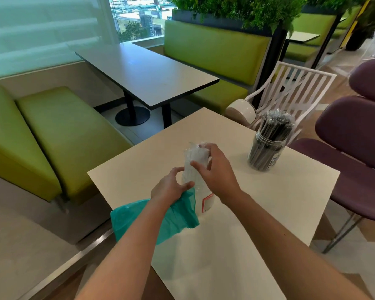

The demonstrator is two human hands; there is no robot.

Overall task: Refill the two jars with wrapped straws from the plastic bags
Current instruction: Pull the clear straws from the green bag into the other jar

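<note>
A clear plastic jar (206, 200) with a red-edged label stands near the middle of the cream table (268, 213). A bundle of clear wrapped straws (194, 155) sticks up out of it. My left hand (171, 186) grips the jar's side. My right hand (214, 167) holds the straw bundle near its top. A teal plastic bag (139, 217) lies flat on the table under my left forearm. A second clear jar (265, 154), packed with dark wrapped straws (275, 124), stands at the table's far right.
A white bowl-shaped thing (243, 110) sits by the table's far corner. A white slatted chair (294, 92) and purple chairs (355, 135) stand to the right. Green benches (59, 135) and a grey table (147, 72) lie ahead.
</note>
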